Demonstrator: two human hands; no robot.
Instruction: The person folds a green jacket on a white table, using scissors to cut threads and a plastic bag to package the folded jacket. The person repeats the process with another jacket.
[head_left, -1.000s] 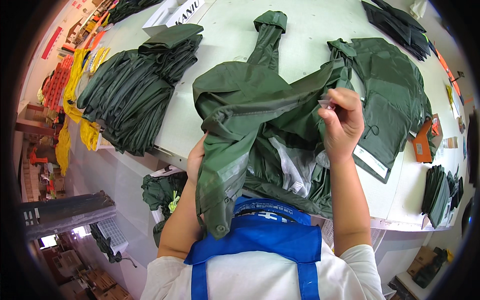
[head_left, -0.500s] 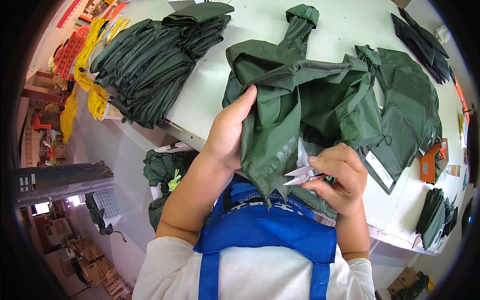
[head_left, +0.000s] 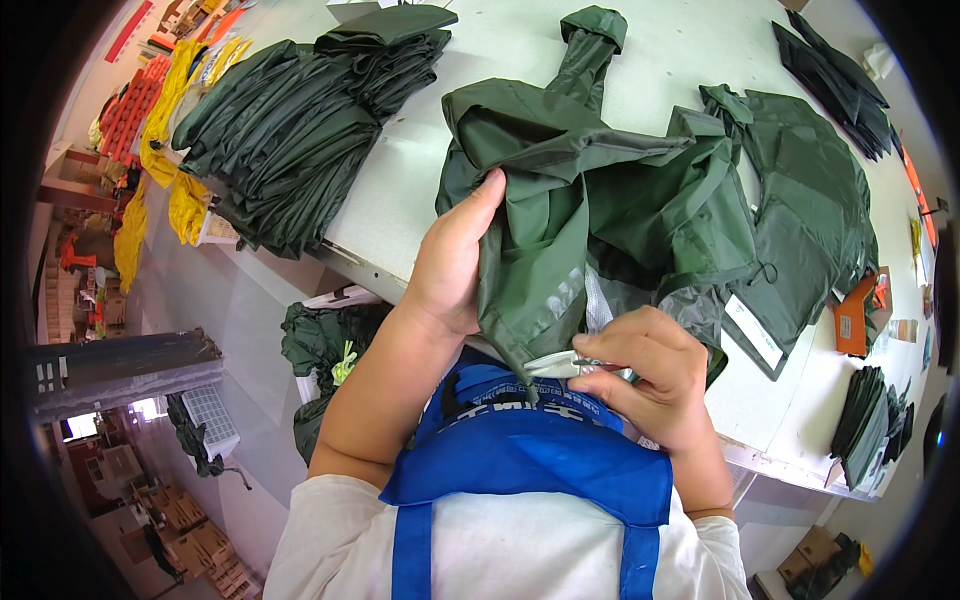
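A dark green waterproof garment (head_left: 535,235) hangs in folds before me over the table's near edge. My left hand (head_left: 452,250) grips its left side, thumb on top and the other fingers hidden behind the fabric. In my right hand (head_left: 650,370), pinched between thumb and fingers, are small metal thread snips (head_left: 550,366). Their blades are together and lie at the garment's lower corner, close to a short tip of cord or fabric hanging there. Whether the blades touch the cloth, I cannot tell.
A thick stack of folded green garments (head_left: 290,140) lies at the table's left. Another green garment with a white label (head_left: 752,330) is on the right, near an orange box (head_left: 852,315). Black folded pieces (head_left: 835,85) sit at the far right. Below left hang more green garments (head_left: 325,345).
My right hand has moved left and slightly down, bringing the snips to the garment's lower corner. Their blades, spread before, are now together. My left hand keeps its hold.
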